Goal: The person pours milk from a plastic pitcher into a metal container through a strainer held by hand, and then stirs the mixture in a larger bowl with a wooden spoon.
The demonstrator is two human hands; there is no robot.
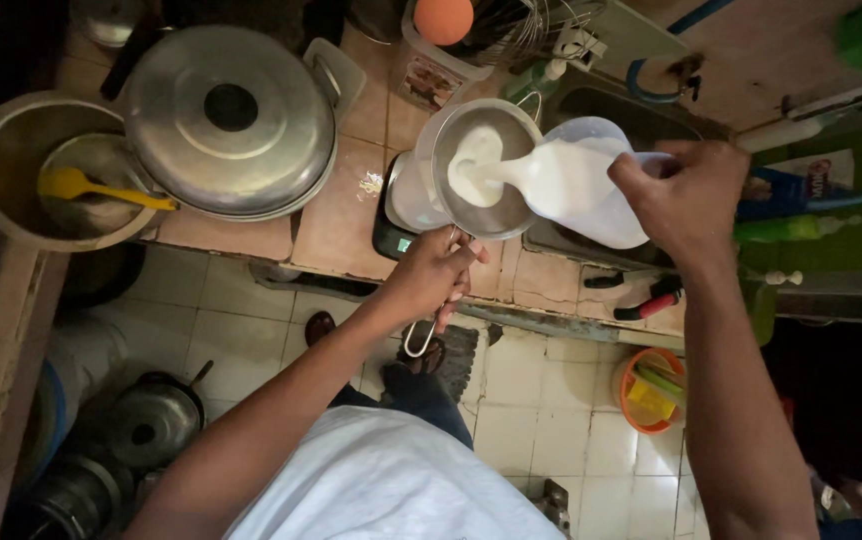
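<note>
- Head view: the right hand is gripping a clear jug, fingers wrapped round its far side, and tilting it toward the left.
- A white liquid is running out of the jug's lip in a broad stream and landing in a metal strainer.
- The left hand is closing round the strainer's wire handle, keeping the strainer level over a pale container.
- That container is sitting on a small dark scale at the edge of the tiled counter, just beside the sink.
- Judging from this, the pour is well under way: a white pool is gathering in the strainer, while much of the jug is still showing white, so a good share of liquid seems left to go through.
- How much is collecting below cannot be told, since the strainer is hiding the container's mouth.
- To the left, a large lidded pot is standing on the counter, touching a metal bowl with a yellow spoon lying in a smaller bowl inside it.
- On the floor, an orange bucket is sitting below the counter to the right, and more pots are lying down at the left.
</note>
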